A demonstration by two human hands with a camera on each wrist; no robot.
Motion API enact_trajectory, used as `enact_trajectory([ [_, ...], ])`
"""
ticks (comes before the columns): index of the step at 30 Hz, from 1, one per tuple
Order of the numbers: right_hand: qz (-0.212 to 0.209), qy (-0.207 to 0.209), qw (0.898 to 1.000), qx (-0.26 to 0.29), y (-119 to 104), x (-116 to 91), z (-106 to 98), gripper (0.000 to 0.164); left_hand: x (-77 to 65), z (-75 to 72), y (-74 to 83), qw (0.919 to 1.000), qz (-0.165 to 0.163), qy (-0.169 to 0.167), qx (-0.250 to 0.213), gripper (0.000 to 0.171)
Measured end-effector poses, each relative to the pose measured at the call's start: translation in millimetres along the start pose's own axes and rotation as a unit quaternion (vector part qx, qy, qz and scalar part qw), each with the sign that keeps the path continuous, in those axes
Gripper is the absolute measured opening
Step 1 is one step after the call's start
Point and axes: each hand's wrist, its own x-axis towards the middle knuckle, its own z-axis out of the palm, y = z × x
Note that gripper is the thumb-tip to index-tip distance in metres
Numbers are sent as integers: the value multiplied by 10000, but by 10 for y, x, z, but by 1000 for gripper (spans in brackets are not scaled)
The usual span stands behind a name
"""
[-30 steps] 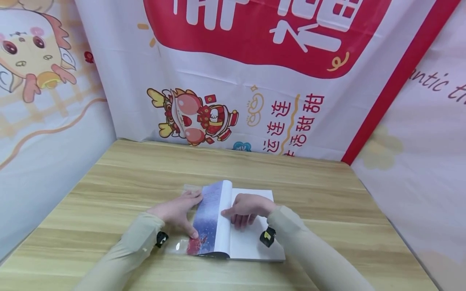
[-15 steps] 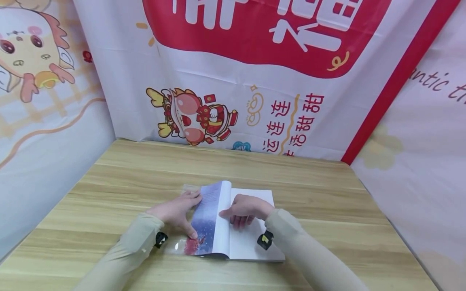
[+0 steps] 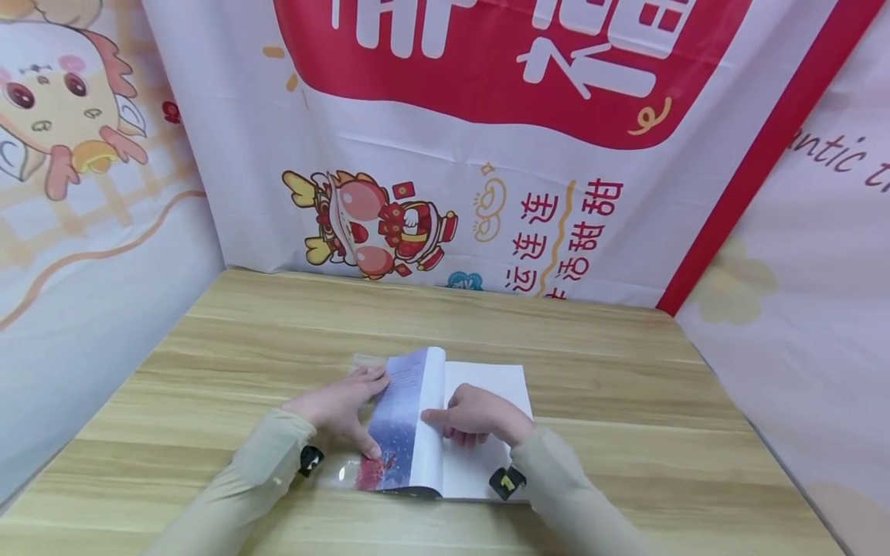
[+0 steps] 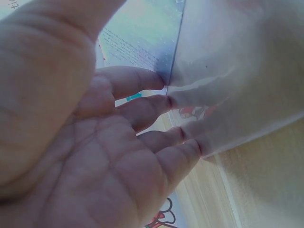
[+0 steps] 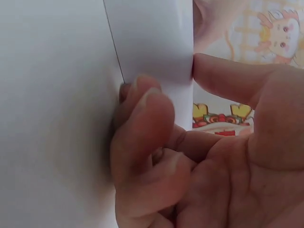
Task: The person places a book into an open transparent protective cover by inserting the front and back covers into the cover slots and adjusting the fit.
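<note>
A book with a blue-purple cover (image 3: 395,421), red tree print at its lower end, lies on the wooden table. A curved white strip (image 3: 429,425) runs alongside the blue part, and a white page (image 3: 480,471) shows to its right. Clear plastic film (image 4: 247,85) sticks out on the left side. My left hand (image 3: 344,409) rests across the film and the cover's left edge, fingers spread. With its thumb on the white strip's outer side and its other fingers curled at the crease by the page, my right hand (image 3: 476,417) holds the cover.
The wood-grain table (image 3: 598,363) extends around the book. Behind it hangs a white and red printed cloth (image 3: 250,177), with more printed cloth at both sides. Black camera mounts (image 3: 507,483) sit at the wrists.
My right hand has shifted slightly down along the white strip, its thumb still touching it. The left hand and the book look nearly the same.
</note>
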Motion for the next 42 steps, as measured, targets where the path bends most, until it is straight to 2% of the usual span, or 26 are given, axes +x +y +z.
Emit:
enact_trajectory([
  [5,-22,125,9999,104,18,8,24,48,-4,-4,14,9999,-132,-13,-34,121],
  [15,-157,230,9995,167,84,46,39,48,43,28,-8,9999,-104,-24,113,121],
  [20,-200,298,9992,182,133,34,58,47,41,65,35,9999,-126,-51,-14,119],
  [24,-263,335,9988,228,113,37,72,47,15,66,29,9996,-233,-2,-131,120],
  [32,-256,449,9984,232,84,31,88,46,5,53,17,9996,-222,36,-150,120],
  [42,-409,593,9972,214,80,24,117,46,19,62,3,9998,-194,89,-12,121],
])
